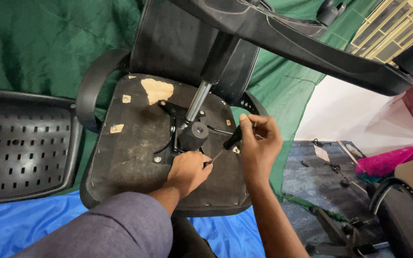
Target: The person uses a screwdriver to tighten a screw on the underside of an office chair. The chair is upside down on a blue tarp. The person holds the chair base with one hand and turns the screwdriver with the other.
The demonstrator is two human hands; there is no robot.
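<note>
Gripping a screwdriver (225,145) by its black handle, the right hand (259,143) has its fingers closed around the grip, and the thin metal shaft slants down and to the left toward the underside of an upturned office chair seat (130,157). The left hand (187,169) rests on the seat bottom right at the tip of the shaft, its fingers curled in around it; what they pinch there, if anything, I cannot tell. Both hands sit just right of the black metal mechanism (187,134) bolted to the middle of the seat, from which a shiny gas cylinder (198,101) rises at a tilt. Black cables loop beside the mechanism. The seat's dark covering is torn near the far edge, baring a patch of pale wood (156,90). A curved armrest (94,86) stands at the left of the seat, and the chair back (178,38) lies beyond it. A leg of the chair base (311,48) crosses overhead. Green cloth (39,43) hangs behind, blue sheeting (20,222) lies below, and a perforated black plastic panel (22,143) sits at far left. Small parts lie scattered on the floor (321,179) to the right.
</note>
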